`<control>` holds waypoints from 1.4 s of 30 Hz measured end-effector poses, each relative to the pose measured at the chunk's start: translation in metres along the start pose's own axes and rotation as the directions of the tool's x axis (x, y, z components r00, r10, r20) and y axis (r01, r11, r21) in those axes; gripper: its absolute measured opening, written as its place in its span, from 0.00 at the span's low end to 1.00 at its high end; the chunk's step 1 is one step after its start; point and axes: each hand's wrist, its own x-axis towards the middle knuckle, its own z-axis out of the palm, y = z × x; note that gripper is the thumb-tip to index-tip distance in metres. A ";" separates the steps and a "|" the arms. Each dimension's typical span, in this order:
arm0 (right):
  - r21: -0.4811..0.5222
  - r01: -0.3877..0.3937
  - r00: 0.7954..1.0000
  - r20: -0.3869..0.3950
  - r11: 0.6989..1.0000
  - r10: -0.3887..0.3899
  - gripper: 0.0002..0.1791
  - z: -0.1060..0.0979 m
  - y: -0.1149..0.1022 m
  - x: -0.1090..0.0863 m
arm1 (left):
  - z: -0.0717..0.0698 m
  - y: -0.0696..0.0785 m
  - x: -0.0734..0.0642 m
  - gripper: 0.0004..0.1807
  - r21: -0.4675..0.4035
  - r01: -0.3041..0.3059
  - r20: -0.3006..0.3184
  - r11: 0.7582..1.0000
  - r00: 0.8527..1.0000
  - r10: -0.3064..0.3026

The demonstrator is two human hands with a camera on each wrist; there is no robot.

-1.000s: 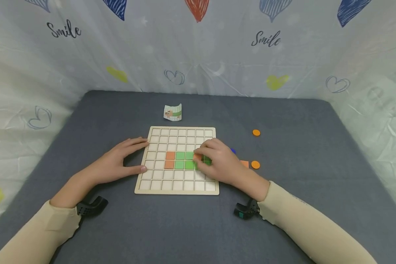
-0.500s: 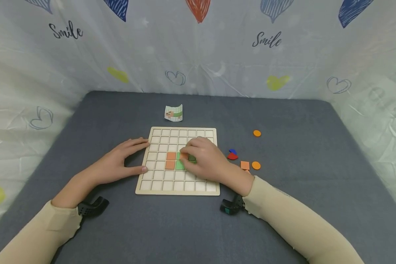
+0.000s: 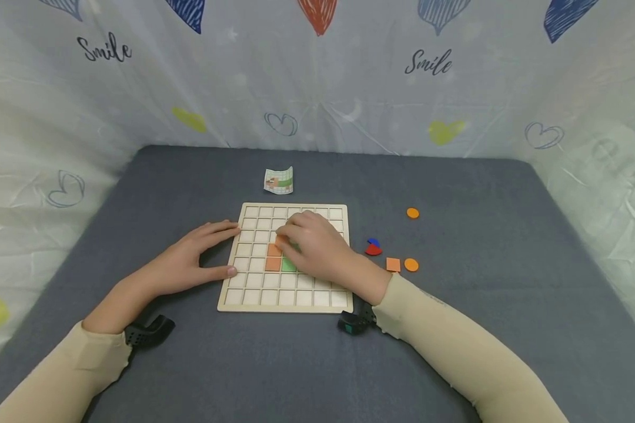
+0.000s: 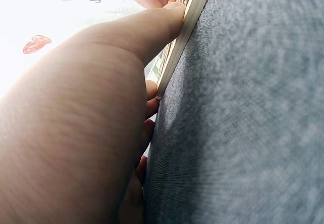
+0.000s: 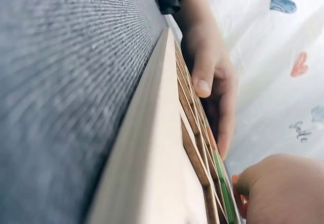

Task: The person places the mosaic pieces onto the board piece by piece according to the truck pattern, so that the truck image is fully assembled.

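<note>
On the grey cloth lies a pale wooden grid board (image 3: pixel 254 307). Two orange square tiles (image 3: pixel 273 264) sit stacked in one column of its cells, and a green tile (image 3: pixel 288 265) lies beside them; more green ones are mostly under my right hand. My left hand (image 3: pixel 190 261) rests its thumb and straight fingertips against the board's left edge. Over the middle of the board, my right hand (image 3: pixel 320 249) pinches a small orange tile (image 3: pixel 280 240) between thumb and fingers, just above the upper orange tile. The right wrist view shows green tiles (image 5: pixel 223 186) set in the grid.
Right of the board lie a blue piece (image 3: pixel 373 242), a red piece (image 3: pixel 373 250), an orange square (image 3: pixel 393 264) and two orange discs, one nearer (image 3: pixel 411 265) and one farther (image 3: pixel 413 213). A small picture card (image 3: pixel 278 181) lies behind the board. A printed curtain (image 3: pixel 317 88) hangs beyond the table.
My right hand has moved left across the board with the orange tile, uncovering the blue and red pieces at the right. My left hand has stayed at the board's edge.
</note>
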 end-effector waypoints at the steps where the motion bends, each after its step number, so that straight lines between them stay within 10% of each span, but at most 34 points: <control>1: -0.001 -0.008 1.000 0.012 1.000 0.008 0.11 0.001 -0.001 0.001 | 0.000 0.000 0.000 0.48 -0.001 0.000 0.000 1.000 1.000 0.000; 42: -0.017 -0.126 0.989 0.075 0.992 0.127 0.15 0.006 -0.005 0.010 | -0.001 0.000 0.000 0.49 -0.004 0.028 0.011 1.000 1.000 -0.028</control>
